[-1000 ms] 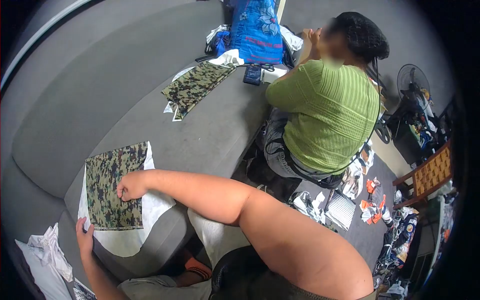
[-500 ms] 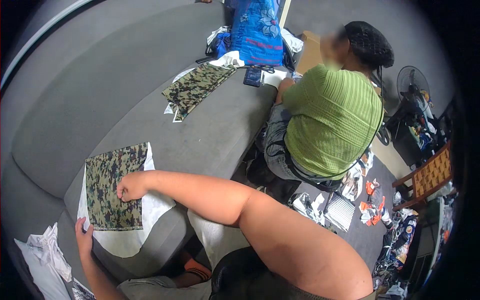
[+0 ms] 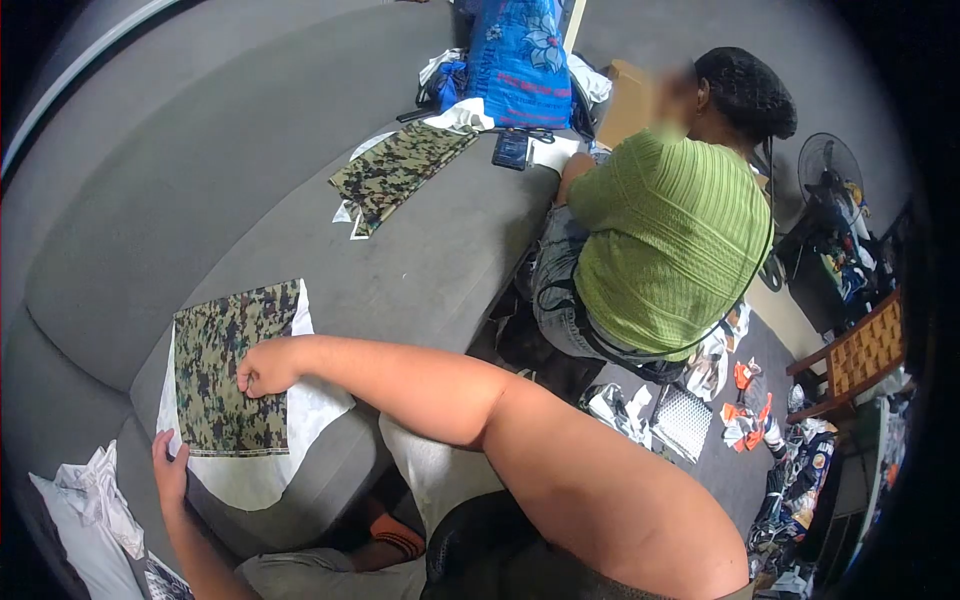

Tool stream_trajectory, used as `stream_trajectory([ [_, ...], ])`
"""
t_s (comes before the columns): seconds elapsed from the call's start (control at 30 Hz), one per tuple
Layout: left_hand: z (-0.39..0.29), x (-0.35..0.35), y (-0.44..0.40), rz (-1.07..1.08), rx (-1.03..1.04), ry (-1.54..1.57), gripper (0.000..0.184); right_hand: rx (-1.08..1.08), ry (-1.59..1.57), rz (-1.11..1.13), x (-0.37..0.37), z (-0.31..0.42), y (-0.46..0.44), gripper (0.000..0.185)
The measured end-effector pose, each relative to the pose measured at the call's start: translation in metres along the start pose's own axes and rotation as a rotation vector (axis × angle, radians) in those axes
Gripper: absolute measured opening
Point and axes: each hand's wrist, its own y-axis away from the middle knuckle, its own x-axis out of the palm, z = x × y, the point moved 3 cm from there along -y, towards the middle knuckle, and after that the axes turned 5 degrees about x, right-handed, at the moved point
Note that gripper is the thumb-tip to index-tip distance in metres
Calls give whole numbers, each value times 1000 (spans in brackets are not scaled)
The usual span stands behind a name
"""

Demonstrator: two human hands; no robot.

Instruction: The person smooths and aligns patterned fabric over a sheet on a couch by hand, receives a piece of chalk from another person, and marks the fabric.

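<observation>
A piece of camouflage fabric point(image 3: 215, 345) lies flat on the grey sofa seat, over a larger white sheet point(image 3: 245, 485) that sticks out along its right side and lower edge. My right hand point(image 3: 270, 368) rests on the middle of the camouflage fabric, its fingers curled together; whatever they may pinch is hidden. At the lower left corner, my left hand point(image 3: 170, 468) touches the white edge with fingers stretched and thumb apart. A pale stitched line runs along the fabric's bottom edge.
Further along the sofa point(image 3: 340, 280) lies a second camouflage piece point(image 3: 395, 175), near a phone point(image 3: 510, 150) and a blue bag point(image 3: 520, 70). A person in a green top point(image 3: 675, 235) sits at right. White cloth point(image 3: 95, 500) lies lower left; scraps point(image 3: 745, 405) litter the floor.
The whole view has shifted very slightly. Both hands stay at nearly the same spots on the fabric and the white sheet.
</observation>
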Motion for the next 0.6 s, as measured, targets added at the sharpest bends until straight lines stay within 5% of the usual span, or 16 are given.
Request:
stream_trajectory([
  [0.6,8,2,-1,-8,-7,-6,42,-24,65,-9,-2,4,5,28],
])
